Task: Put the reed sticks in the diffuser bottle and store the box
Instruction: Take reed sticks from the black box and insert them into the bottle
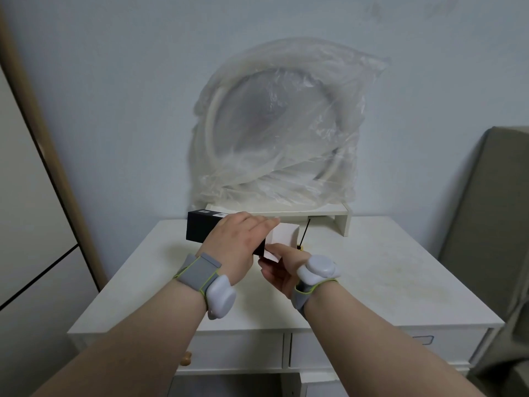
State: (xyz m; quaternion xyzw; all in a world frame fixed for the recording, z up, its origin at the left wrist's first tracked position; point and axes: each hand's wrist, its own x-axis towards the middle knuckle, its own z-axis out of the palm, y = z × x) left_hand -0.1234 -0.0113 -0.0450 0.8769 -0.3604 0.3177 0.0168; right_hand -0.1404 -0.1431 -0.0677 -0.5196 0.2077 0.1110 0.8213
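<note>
Over the white table (372, 282), left hand (234, 242) clamped around black box (200, 229), right hand (282, 270) pinching its white inner part (282, 236), fingertips partly hidden, thin black stick (305, 232) behind, bottle not discernible.

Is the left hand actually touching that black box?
Touching. The head view shows the left hand lying over the black box, fingers wrapped across its top.
</note>
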